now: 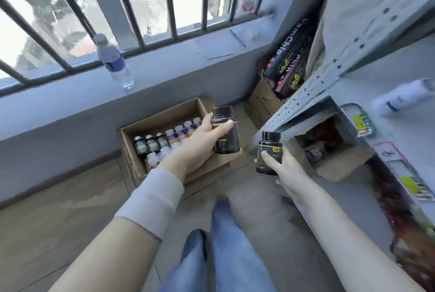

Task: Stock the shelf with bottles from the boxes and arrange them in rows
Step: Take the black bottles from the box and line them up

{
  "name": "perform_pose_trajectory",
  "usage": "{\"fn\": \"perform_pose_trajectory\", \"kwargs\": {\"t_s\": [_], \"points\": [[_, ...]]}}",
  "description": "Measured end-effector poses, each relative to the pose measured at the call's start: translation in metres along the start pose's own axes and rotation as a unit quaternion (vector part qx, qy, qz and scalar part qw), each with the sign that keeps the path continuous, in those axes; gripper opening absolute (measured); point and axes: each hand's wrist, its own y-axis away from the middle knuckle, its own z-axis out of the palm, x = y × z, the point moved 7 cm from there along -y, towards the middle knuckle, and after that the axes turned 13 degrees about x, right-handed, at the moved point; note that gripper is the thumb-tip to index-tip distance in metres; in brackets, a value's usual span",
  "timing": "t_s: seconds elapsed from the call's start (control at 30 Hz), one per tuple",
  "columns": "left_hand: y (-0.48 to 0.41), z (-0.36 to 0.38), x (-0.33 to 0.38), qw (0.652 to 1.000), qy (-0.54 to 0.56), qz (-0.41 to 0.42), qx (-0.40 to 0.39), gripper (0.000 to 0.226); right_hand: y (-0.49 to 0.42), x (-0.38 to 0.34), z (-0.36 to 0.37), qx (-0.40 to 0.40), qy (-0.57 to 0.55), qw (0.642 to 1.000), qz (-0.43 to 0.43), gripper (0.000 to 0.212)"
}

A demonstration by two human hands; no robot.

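Note:
My left hand (202,141) grips a black bottle (226,136) with a black cap, held above the right end of an open cardboard box (150,124) on the floor. My right hand (280,167) holds a second, smaller black bottle (268,150) with a gold-trimmed label, close to the grey metal shelf (329,79). Inside the box stand rows of bottles: dark green ones (151,142) at the left and white-capped ones (183,129) beside them. A white bottle (400,97) lies blurred on the shelf board at the right.
A clear water bottle (115,63) stands on the window sill below the barred window. Another cardboard box (263,103) with dark packages leans by the shelf post. An open box (336,157) sits under the shelf. Flat packets (362,122) lie on the shelf. My jeans-clad legs (223,244) are below.

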Motion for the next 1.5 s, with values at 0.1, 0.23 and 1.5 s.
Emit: {"fn": "perform_pose_trajectory", "kwargs": {"t_s": [0.1,0.23,1.5], "points": [[0.042,0.048,0.01,0.996,-0.029,0.019,-0.077,0.039,0.051,0.015,-0.054,0.058,-0.05,0.997,-0.004,0.024],[0.098,0.122,0.022,0.98,-0.082,0.069,-0.169,0.033,0.112,0.033,-0.128,0.114,-0.128,0.985,0.001,0.024],[0.459,0.951,-0.254,0.712,-0.37,0.322,-0.503,0.044,0.398,0.43,-0.79,0.519,-0.108,0.847,0.048,0.057]]}}
